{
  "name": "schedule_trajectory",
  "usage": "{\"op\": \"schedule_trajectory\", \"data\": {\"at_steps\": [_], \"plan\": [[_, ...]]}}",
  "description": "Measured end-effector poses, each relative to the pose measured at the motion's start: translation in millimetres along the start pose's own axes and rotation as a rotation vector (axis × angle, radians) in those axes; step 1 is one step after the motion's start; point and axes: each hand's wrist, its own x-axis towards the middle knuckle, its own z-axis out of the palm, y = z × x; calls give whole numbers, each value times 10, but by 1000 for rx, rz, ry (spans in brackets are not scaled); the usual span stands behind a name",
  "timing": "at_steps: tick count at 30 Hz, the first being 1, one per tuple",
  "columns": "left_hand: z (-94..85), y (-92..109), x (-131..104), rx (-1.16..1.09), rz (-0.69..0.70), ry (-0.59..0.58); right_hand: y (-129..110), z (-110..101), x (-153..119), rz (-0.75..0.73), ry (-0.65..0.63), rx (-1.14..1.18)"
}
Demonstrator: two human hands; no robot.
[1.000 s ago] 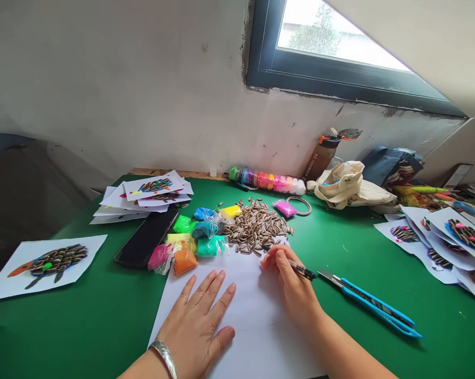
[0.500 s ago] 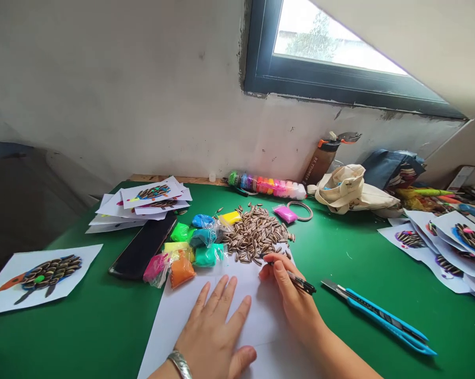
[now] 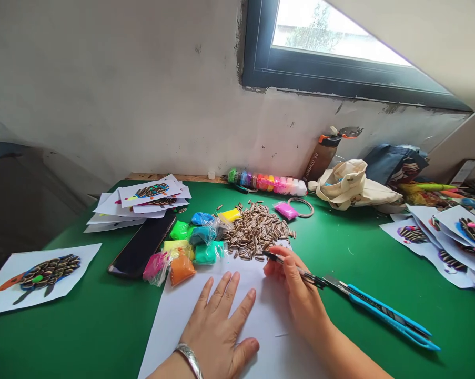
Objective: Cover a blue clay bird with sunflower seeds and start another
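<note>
My left hand [image 3: 221, 321] lies flat with spread fingers on a white sheet of paper [image 3: 170, 321], a silver bangle at its wrist. In my right hand [image 3: 300, 289] is a black pen [image 3: 312, 278], held above the paper's right side with its tip pointing up and left. A short thin line shows on the paper below that hand. Beyond the fingertips sits a heap of striped sunflower seeds [image 3: 256, 229], partly over the paper's far edge. Small bags of coloured clay [image 3: 183, 267] lie left of the heap.
Right of my hand lies a blue utility knife [image 3: 391, 313], blade out. A phone [image 3: 142, 247], a stack of seed pictures [image 3: 114, 210] and a single seed fish picture [image 3: 50, 273] are at left. A bottle [image 3: 320, 155] and cloth bag [image 3: 347, 184] stand behind.
My right hand has moved slightly right and down with the pen, which now lies flatter. A short line on the paper has come into sight. My left hand stays spread on the sheet.
</note>
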Motion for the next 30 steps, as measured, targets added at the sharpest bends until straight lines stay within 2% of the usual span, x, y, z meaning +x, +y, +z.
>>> {"op": "schedule_trajectory", "data": {"at_steps": [2, 5, 7, 11, 17, 23, 27, 30], "plan": [[-7, 22, 2, -1, -6, 0, -28, 34, -10, 9, -8, 71], [-37, 49, 8, -9, -15, -7, -56, 105, -19, 46, -137, 112], [-65, 49, 13, -15, -13, -15, -51, 135, -11, 79, -178, 117], [-119, -1, 2, -20, 0, -24, -33, 123, 26, 100, -151, 143], [-186, -93, -28, -18, -62, -3, -81, 114, 33, 132, -158, 25], [-229, -171, -39, -70, -101, -30, -53, 121, 30, 206, -86, 126], [-276, -238, -58, -98, -133, -60, -171, 167, 15, 240, -91, 130], [-305, -251, -57, -112, -139, -60, -315, 286, -32, 194, -138, 85]]}}
